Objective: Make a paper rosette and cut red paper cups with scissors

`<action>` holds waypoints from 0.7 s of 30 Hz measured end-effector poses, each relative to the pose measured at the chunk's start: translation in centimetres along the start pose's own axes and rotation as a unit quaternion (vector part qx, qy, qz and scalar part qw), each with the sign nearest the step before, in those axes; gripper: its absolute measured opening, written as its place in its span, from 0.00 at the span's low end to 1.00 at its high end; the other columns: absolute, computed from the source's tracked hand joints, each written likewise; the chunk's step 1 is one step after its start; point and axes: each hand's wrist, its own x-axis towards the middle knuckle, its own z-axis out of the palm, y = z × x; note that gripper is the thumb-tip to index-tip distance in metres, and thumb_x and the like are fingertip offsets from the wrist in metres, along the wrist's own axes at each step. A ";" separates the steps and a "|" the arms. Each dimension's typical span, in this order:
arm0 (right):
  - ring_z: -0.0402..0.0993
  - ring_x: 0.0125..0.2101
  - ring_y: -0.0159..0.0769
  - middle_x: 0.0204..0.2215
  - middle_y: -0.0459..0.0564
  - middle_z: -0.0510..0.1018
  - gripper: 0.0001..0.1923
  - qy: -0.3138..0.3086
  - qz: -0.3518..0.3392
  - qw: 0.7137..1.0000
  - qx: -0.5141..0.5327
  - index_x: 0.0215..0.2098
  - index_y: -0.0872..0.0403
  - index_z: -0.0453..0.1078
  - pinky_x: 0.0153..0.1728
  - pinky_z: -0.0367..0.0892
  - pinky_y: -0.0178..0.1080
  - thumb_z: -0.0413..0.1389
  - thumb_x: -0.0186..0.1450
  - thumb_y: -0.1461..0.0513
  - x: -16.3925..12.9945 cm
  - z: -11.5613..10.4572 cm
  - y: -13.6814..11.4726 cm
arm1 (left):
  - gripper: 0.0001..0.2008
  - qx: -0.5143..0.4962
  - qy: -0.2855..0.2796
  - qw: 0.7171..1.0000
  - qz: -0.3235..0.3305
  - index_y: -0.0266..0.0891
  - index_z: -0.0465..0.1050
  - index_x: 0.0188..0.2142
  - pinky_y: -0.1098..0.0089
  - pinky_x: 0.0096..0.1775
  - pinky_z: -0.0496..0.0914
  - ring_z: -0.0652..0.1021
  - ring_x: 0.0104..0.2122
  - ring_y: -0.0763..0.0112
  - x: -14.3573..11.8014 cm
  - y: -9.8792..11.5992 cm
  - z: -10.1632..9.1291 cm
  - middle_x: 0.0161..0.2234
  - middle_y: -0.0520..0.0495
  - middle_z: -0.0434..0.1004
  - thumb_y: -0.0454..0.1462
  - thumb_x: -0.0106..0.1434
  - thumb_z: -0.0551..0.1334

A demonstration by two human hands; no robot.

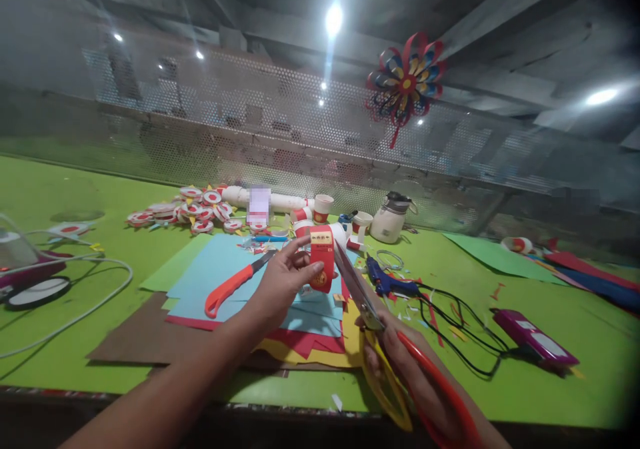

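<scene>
Scissor blades met the red strip from its right

Scissors [373,316] sat in the right hand [400,362], red and yellow handle loops low near the table's [60,189] front edge and the long blades running up and to the left, tips ending at the right edge of the red paper strip [322,257]. That strip stood nearly upright, long axis vertical, gold print on its face, held above the stack of coloured paper sheets [225,276]. Left hand [283,282] was the nearer one to it: thumb and fingertips pinched the strip's left side, the grip pressed together on the paper. The right hand's grip was closed through the loops; the blades looked barely parted, though how far could not be told from this angle.

A second pair of scissors with an orange handle [233,288] lay on the blue sheet, just left of the left hand. A blue glue gun [383,279] with its black cable lay to the right of the blades, a purple phone-like case [533,336] further right. Red-and-white paper rounds [195,210], paper cups [323,208] and a white kettle [393,219] sat along the back, and a paper pinwheel [406,82] hung on the mesh wall
</scene>
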 end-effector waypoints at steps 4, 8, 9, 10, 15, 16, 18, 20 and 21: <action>0.59 0.18 0.25 0.19 0.42 0.64 0.24 0.007 0.074 0.988 0.132 0.29 0.54 0.63 0.21 0.60 0.30 0.51 0.59 0.41 1.0 1.6 1.3 | 0.26 0.029 0.034 0.998 0.046 0.38 0.66 0.49 0.69 0.33 0.70 0.76 0.31 0.69 -0.4 -0.2 0.6 0.31 0.47 0.77 0.36 0.50 0.68; 0.57 0.16 0.23 0.18 0.41 0.64 0.27 0.060 0.054 0.987 0.136 0.32 0.54 0.64 0.17 0.56 0.27 0.53 0.56 0.39 1.8 3.0 1.5 | 0.24 -0.010 0.019 0.998 0.052 0.39 0.65 0.47 0.68 0.34 0.72 0.77 0.32 0.67 -0.6 0.0 0.7 0.33 0.47 0.77 0.35 0.51 0.68; 0.56 0.16 0.23 0.17 0.41 0.63 0.27 0.071 0.047 0.988 0.127 0.34 0.54 0.65 0.17 0.55 0.27 0.53 0.56 0.39 1.9 3.3 1.4 | 0.24 -0.019 0.014 0.999 0.045 0.39 0.64 0.47 0.68 0.33 0.72 0.77 0.31 0.68 -0.6 0.1 0.8 0.32 0.47 0.77 0.35 0.51 0.68; 0.56 0.16 0.24 0.17 0.40 0.63 0.28 0.077 0.037 0.990 0.114 0.36 0.54 0.65 0.17 0.55 0.27 0.52 0.56 0.39 1.9 3.5 1.3 | 0.24 -0.026 0.010 0.999 0.035 0.39 0.63 0.47 0.68 0.32 0.72 0.78 0.30 0.68 -0.7 0.1 0.8 0.31 0.47 0.77 0.35 0.51 0.68; 0.59 0.18 0.25 0.18 0.42 0.65 0.25 0.092 -0.026 0.995 0.035 0.35 0.54 0.64 0.19 0.57 0.28 0.50 0.60 0.41 1.8 3.8 0.8 | 0.23 -0.039 -0.003 0.999 -0.003 0.39 0.62 0.45 0.70 0.28 0.71 0.77 0.25 0.69 -1.1 0.1 0.9 0.29 0.47 0.78 0.35 0.51 0.68; 0.59 0.17 0.25 0.18 0.42 0.65 0.25 0.096 -0.028 0.995 0.028 0.34 0.54 0.64 0.19 0.57 0.28 0.50 0.60 0.41 1.7 3.8 0.7 | 0.23 -0.038 -0.002 0.999 -0.005 0.39 0.63 0.44 0.70 0.28 0.71 0.77 0.25 0.69 -1.2 0.1 0.9 0.29 0.47 0.77 0.34 0.51 0.68; 0.58 0.18 0.25 0.18 0.41 0.64 0.25 0.099 -0.028 0.995 0.014 0.35 0.54 0.64 0.19 0.57 0.29 0.49 0.60 0.41 1.6 3.8 0.6 | 0.21 -0.041 -0.004 0.999 -0.004 0.38 0.65 0.42 0.69 0.30 0.71 0.77 0.27 0.69 -1.2 0.3 0.9 0.30 0.46 0.78 0.34 0.50 0.69; 0.58 0.18 0.27 0.18 0.42 0.64 0.25 0.093 -0.033 0.995 -0.015 0.38 0.54 0.64 0.19 0.57 0.30 0.48 0.61 0.42 1.6 3.8 0.5 | 0.17 -0.063 -0.027 0.998 -0.011 0.36 0.67 0.40 0.70 0.36 0.71 0.78 0.33 0.68 -1.2 0.7 0.9 0.34 0.44 0.78 0.34 0.51 0.68; 0.58 0.18 0.27 0.19 0.42 0.64 0.25 0.092 -0.044 0.994 -0.038 0.40 0.54 0.65 0.19 0.57 0.30 0.47 0.62 0.42 1.7 3.7 0.4 | 0.14 -0.082 -0.040 0.996 -0.017 0.35 0.69 0.39 0.70 0.37 0.71 0.77 0.35 0.68 -1.1 1.0 0.9 0.36 0.43 0.77 0.35 0.53 0.67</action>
